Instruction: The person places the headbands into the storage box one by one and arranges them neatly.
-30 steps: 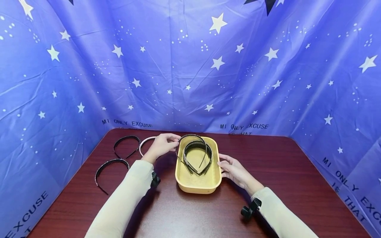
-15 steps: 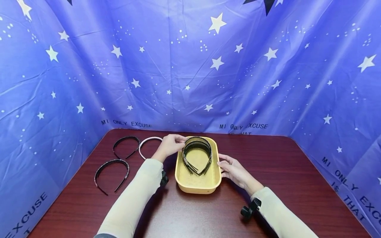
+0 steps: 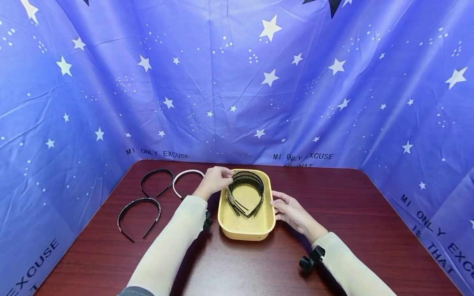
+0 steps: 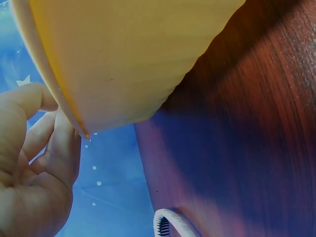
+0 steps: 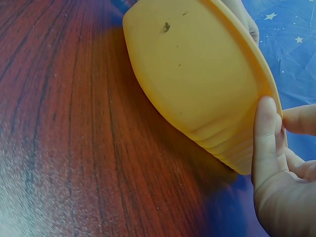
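Within the yellow plastic basin (image 3: 244, 227) several black toothed headbands (image 3: 246, 180) lie nested, their tips pointing toward me. My left hand (image 3: 214, 181) is over the basin's far left corner and pinches the uppermost headband near its side; in the left wrist view the basin wall hides that headband from the left hand (image 4: 42, 163). At the basin's right side my right hand (image 3: 294, 213) grips the rim. The right wrist view shows the right hand (image 5: 284, 187) with its thumb on the outer wall and a finger across the rim.
Left of the basin, a white headband (image 3: 187, 172), a black headband (image 3: 158, 171) and a patterned dark headband (image 3: 140, 200) lie on the dark red table (image 3: 237, 267). A blue star-printed curtain (image 3: 229, 82) encloses the back and sides.
My left hand has moved right over the basin, and the headband in it has come down onto the nested ones. My right hand and the basin have stayed put.
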### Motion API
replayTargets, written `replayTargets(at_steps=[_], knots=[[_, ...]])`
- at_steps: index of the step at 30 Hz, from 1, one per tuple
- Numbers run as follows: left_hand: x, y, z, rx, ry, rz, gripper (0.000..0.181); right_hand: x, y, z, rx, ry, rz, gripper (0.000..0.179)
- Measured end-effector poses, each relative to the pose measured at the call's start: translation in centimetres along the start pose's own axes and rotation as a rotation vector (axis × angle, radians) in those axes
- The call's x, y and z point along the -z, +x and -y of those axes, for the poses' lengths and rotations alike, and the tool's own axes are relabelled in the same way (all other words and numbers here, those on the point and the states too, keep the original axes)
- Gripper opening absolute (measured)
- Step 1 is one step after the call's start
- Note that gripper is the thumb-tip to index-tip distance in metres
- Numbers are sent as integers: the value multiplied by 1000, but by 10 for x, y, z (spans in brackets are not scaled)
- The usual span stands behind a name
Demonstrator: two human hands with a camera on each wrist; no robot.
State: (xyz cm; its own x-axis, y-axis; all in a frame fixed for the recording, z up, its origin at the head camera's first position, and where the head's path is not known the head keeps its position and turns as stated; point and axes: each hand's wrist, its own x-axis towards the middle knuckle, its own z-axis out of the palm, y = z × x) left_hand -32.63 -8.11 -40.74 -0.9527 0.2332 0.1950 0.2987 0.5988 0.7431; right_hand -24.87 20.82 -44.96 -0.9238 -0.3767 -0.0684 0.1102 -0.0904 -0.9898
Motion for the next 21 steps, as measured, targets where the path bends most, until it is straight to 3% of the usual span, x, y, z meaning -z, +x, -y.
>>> replayTargets(at_steps=[6, 15, 21], knots=[[-2, 3, 0, -49, 105, -12, 24, 0, 0, -1, 0, 7, 2, 60], [-5, 4, 0, -73, 172, -53, 19, -1, 1, -1, 0, 14, 1, 60], [-5, 2, -3, -67, 170, -60, 17, -1, 1, 0, -10, 17, -10, 61]])
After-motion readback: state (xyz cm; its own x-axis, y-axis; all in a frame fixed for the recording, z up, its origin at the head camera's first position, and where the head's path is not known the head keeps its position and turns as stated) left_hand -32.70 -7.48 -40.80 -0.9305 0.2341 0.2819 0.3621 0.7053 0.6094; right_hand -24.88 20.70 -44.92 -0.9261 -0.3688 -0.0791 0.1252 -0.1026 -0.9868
